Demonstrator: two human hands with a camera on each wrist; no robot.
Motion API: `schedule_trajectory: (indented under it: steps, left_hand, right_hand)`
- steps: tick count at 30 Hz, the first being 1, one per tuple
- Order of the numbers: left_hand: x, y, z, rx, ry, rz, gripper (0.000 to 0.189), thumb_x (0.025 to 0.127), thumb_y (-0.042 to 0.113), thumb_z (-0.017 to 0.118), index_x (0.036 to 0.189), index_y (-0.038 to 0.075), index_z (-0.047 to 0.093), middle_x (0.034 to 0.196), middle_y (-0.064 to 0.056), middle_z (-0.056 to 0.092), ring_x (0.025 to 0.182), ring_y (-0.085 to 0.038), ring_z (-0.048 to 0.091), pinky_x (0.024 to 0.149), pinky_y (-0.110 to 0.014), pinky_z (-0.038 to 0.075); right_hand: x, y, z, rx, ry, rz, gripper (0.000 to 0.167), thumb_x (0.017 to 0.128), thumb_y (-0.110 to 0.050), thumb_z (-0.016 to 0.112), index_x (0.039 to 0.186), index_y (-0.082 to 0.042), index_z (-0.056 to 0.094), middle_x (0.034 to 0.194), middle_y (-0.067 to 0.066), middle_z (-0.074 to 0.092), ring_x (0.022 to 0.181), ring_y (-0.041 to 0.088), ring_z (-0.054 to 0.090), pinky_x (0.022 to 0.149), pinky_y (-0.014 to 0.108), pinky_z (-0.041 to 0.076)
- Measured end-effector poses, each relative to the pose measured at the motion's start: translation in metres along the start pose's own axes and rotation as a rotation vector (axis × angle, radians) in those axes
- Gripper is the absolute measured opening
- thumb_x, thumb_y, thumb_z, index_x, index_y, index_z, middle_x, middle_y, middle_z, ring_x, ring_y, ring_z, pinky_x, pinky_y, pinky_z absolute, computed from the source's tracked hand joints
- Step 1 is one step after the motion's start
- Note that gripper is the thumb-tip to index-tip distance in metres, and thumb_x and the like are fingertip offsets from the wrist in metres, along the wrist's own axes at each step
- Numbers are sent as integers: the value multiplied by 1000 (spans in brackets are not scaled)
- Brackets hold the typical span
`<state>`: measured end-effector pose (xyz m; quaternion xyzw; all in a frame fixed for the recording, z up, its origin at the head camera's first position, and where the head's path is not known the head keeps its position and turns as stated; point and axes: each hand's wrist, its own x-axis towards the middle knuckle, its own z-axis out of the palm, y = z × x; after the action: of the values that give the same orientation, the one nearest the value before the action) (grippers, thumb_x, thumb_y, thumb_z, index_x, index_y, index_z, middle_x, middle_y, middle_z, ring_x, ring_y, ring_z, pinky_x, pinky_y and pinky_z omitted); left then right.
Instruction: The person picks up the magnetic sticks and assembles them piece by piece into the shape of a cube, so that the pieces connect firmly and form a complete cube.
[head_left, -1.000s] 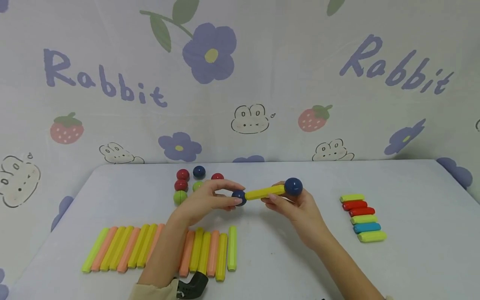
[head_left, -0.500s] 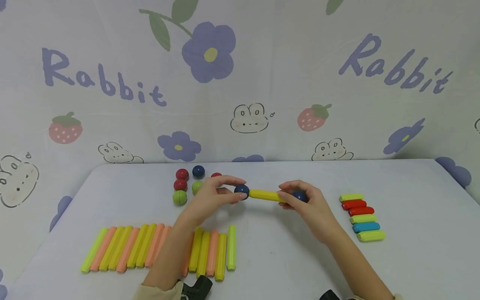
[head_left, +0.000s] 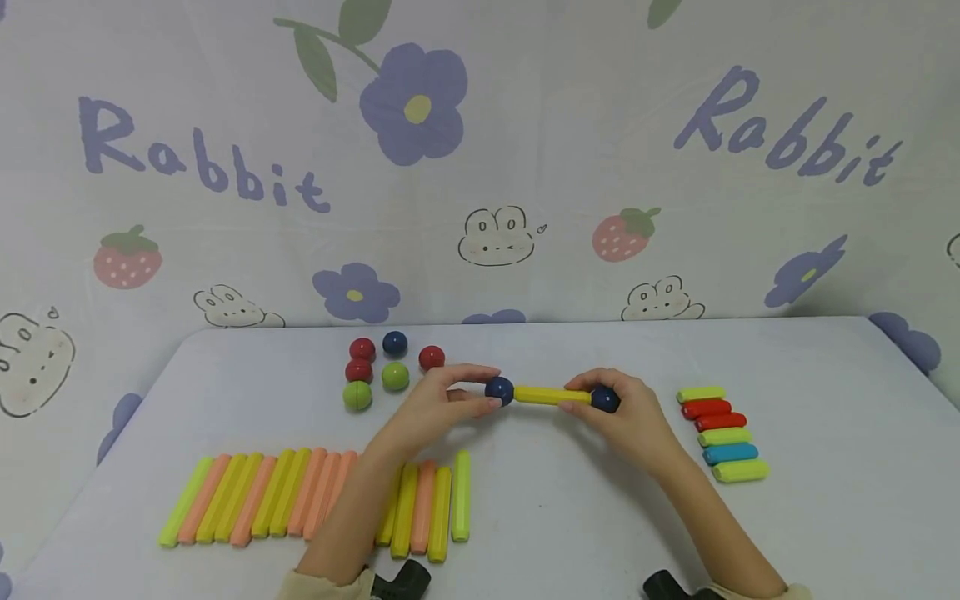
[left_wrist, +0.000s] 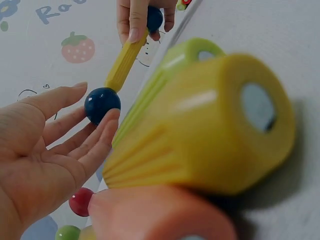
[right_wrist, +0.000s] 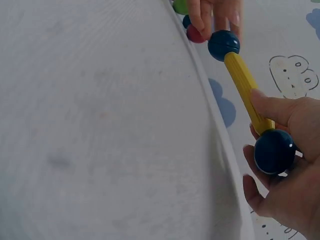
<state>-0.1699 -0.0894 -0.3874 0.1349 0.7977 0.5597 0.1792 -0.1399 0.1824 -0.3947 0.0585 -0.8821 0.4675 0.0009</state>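
Rabbit-print backdrop (head_left: pixel 555 125) behind white surface (head_left: pixel 570 533). Head view: left hand (head_left: pixel 438 408), fingers pinching one blue ball (head_left: pixel 500 391); right hand (head_left: pixel 630 417), fingers gripping yellow rod (head_left: pixel 536 396) by second blue ball (head_left: pixel 606 400). Rod spans between both hands' fingers. Loose balls (head_left: pixel 395 377) left of left fingers; short rods (head_left: pixel 723 437) right of right fingers. Left wrist view: fingers curve about first ball. Right wrist view: thumb on rod, second ball before the other fingers.

The left hand (left_wrist: pixel 47 150) holds the near blue ball (left_wrist: pixel 101 104). A yellow stick (left_wrist: pixel 124 64) joins it to the far blue ball (left_wrist: pixel 154 20), where the right hand (left_wrist: pixel 138 21) grips. In front, a second yellow stick (left_wrist: pixel 200 125) lies between a green stick (left_wrist: pixel 186 57) and an orange stick (left_wrist: pixel 155 215); a red ball (left_wrist: pixel 80 202) and green ball (left_wrist: pixel 67 233) show below.
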Motion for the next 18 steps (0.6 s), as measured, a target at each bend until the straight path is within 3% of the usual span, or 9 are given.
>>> schedule_trajectory:
  steps: [7,13,18]
  left_hand:
    - [0,0,5,-63,-52,-20,45,105,18,67,148,9,60,151,-15,59,122,-31,70,117,-53,45]
    - [-1,0,2,-45,-60,-41,45,105,22,66,149,11,60,156,-12,54,125,-31,68,113,-49,50]
    - [-3,1,-9,9,-91,-36,42,103,24,68,143,12,64,144,-9,63,119,-27,70,105,-43,57]
  right_hand:
    - [0,10,4,-73,28,0,23,98,-14,76,118,-4,73,120,15,72,115,34,61,107,55,53]
    - [0,14,7,-95,46,6,23,98,-14,76,118,-3,73,120,16,71,116,35,61,107,56,52]
    - [1,19,9,-106,66,-25,23,97,-14,77,116,-2,73,116,16,67,114,35,60,105,55,53]
